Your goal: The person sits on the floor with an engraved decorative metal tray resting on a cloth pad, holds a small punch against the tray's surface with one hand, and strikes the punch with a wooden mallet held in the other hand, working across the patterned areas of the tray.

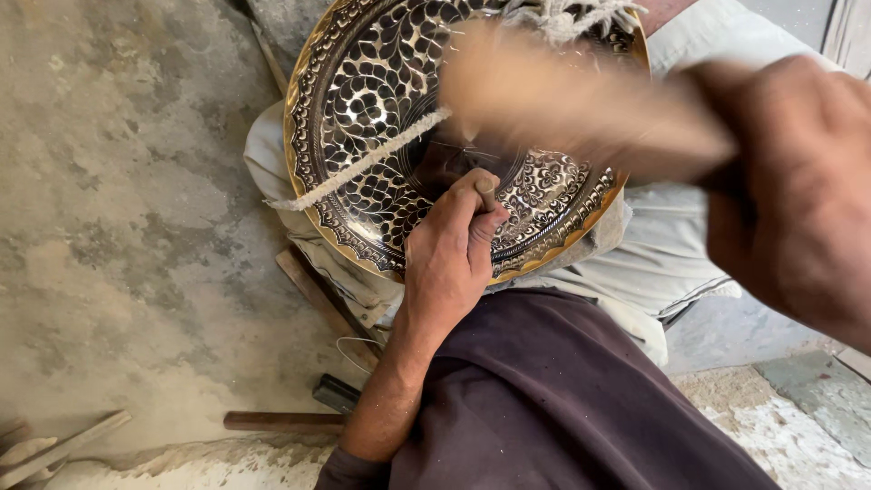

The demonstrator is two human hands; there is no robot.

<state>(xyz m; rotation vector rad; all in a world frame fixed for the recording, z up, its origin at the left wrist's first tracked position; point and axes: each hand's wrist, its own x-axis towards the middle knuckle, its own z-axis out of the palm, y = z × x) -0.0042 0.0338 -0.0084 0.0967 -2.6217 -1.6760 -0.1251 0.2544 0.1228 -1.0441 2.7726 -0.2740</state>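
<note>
A round engraved metal plate [363,91] with a gold rim and a dark leaf pattern rests tilted on my lap. My left hand [449,254] lies on its lower part and pinches a small metal punch [487,192] upright against the surface. My right hand [798,191] is raised close to the camera at the right, shut on a wooden mallet [581,104] that is blurred by motion above the plate. A frayed white cord [358,168] crosses the plate's left half.
A hammer with a wooden handle [290,419] lies on the concrete floor [118,227] by my left elbow. A wooden strip [322,304] sticks out under the plate. Wooden sticks [54,449] lie at the bottom left. Pale cloth [662,254] covers my knees.
</note>
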